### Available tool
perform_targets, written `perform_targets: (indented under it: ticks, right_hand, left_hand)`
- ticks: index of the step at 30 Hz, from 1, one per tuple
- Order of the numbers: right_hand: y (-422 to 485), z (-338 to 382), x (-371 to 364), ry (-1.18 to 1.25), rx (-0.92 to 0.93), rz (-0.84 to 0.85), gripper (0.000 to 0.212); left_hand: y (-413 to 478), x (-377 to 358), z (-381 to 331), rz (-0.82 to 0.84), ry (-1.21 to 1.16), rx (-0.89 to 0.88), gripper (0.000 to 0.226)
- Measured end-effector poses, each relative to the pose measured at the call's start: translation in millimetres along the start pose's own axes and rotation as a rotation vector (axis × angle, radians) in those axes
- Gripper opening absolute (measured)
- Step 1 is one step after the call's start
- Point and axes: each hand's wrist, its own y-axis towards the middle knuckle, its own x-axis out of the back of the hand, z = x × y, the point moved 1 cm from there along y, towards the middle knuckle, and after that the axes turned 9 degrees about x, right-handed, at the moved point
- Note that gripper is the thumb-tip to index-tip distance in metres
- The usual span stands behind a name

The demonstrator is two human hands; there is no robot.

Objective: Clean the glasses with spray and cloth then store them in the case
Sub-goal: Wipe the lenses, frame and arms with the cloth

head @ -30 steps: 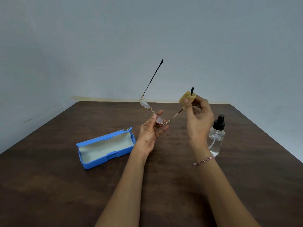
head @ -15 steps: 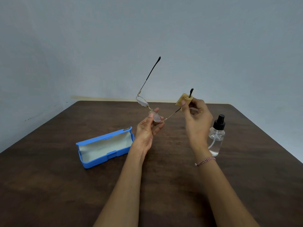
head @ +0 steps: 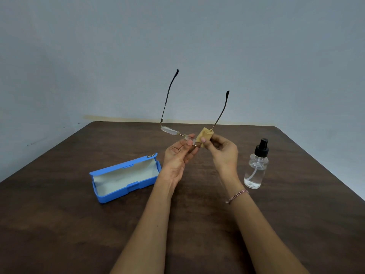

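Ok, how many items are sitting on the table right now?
2. The open blue case lies left of the left hand; the spray bottle stands right of the right hand. None seems hidden.

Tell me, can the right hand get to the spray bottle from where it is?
Probably yes: the spray bottle stands upright just beside the right hand, nothing between them. But that hand pinches the cloth round an arm of the glasses, so it must let go first.

No readable text; emblem point(head: 151, 155) on case point(head: 126, 191) lid illegible.
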Motion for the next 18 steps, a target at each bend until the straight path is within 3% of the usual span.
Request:
perform_targets:
  ticks: [3,6,9,15,18]
  right_hand:
    - [-1,0,-1,0.015,-0.036,0.007,0.017]
    - [0,5,3,-0.003,0.005,-0.102,0.024]
    - [2,10,7,0.101,0.026,-0.191,0.016]
    - [-3,3,1,0.074,-0.056,0.001,0.010]
    - [0,5,5,0.057,-0.016,-0.075,0.012]
  left_hand:
    - [-1,0,0,-0.013,0.017,-0.007,0.014]
    - [-1,-2,2,0.002,0.027,-0.001,0.023]
    - [-1,-4,4,0.010,0.045,-0.002,0.025]
    - [-1,-3,3,0.003,0.003,-0.017,0.027]
    - [-1,-5,4,0.010,0.023,-0.015,0.024]
